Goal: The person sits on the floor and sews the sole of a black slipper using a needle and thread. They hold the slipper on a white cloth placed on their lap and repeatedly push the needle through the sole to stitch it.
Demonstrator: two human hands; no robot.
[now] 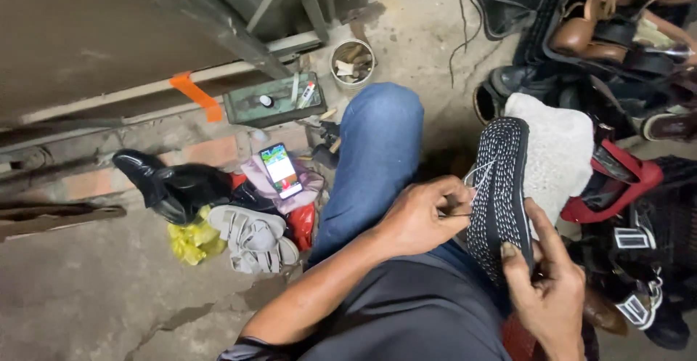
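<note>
A black shoe sole (501,187) with rows of white stitching stands on edge over my lap, a white fleecy lining (559,150) behind it. My right hand (548,288) grips the sole's lower end from the right, thumb pressed on the stitched face. My left hand (421,216) pinches a thin needle or awl at the sole's left edge, where white thread (479,176) loops out. My knee in blue jeans (377,143) rises behind the left hand.
On the concrete floor at left lie black leather shoes (174,187), pale sandals (250,234), a yellow bag (190,241) and a lit phone (280,170). A green tool tray (274,101) and a tin of scraps (353,63) sit farther back. Piled shoes (617,34) crowd the right.
</note>
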